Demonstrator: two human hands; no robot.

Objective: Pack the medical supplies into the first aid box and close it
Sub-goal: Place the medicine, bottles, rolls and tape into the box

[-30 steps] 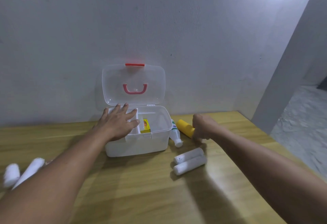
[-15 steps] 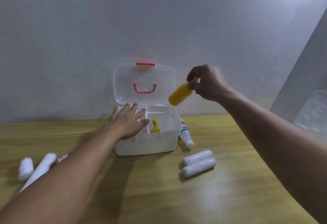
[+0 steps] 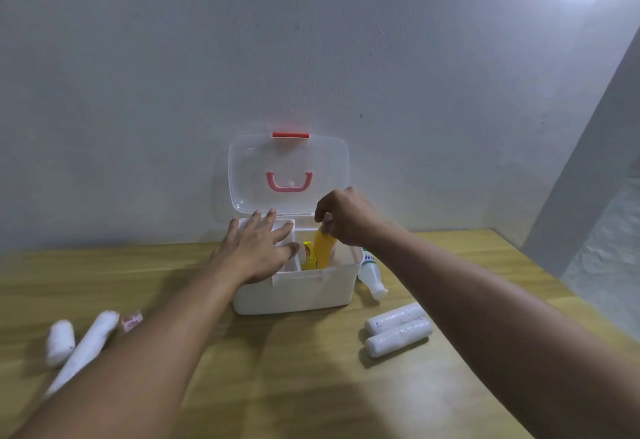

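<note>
The white first aid box (image 3: 298,291) stands on the wooden table against the wall, its clear lid (image 3: 289,171) with a red handle propped upright. My left hand (image 3: 258,248) rests flat, fingers spread, on the box's left rim and inner tray. My right hand (image 3: 346,218) pinches the top of a yellow bottle (image 3: 323,249) that stands nearly upright inside the box's right compartment, beside a small yellow carton (image 3: 309,256). A white bottle (image 3: 372,277) lies on the table, touching the box's right side. Two white gauze rolls (image 3: 398,329) lie side by side, front right.
At the left lie two more white rolls (image 3: 81,343) and a small red-and-white packet (image 3: 131,322), partly behind my left forearm. The table (image 3: 311,386) ends at the right, where a grey floor shows below. A grey wall rises directly behind the box.
My right hand picked the yellow bottle off the table, carried it up past the lid, and has lowered it into the box. My left hand has stayed on the box.
</note>
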